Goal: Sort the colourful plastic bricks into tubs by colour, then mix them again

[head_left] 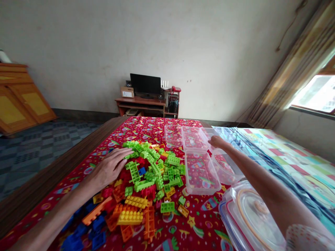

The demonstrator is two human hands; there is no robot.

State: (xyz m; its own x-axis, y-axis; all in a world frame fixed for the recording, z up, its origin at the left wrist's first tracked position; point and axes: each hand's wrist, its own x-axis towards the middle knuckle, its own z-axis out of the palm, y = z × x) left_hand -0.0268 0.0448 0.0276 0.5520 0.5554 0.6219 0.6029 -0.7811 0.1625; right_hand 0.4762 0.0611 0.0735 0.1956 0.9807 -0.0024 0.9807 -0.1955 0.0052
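Note:
My left hand (113, 165) lies at the left side of a heap of green toy building bricks (155, 170), its fingers stretched out and touching the nearest ones. Yellow bricks (136, 201), orange bricks (149, 223) and blue bricks (98, 223) spread below it. Over on the right, my right hand (217, 142) is closed at the rim of a clear plastic container (209, 130); its fingertips are partly hidden. A rectangular clear container (202, 191) stands between the heap and my right arm, with another clear container (193, 129) behind it.
A round clear tub (227, 176) sits below my right forearm. Stacked lids (230, 223) lie at the front right. The red patterned cloth (188, 230) covers this surface, beside a checkered sheet (285, 150). A desk with a monitor (146, 84) stands at the wall.

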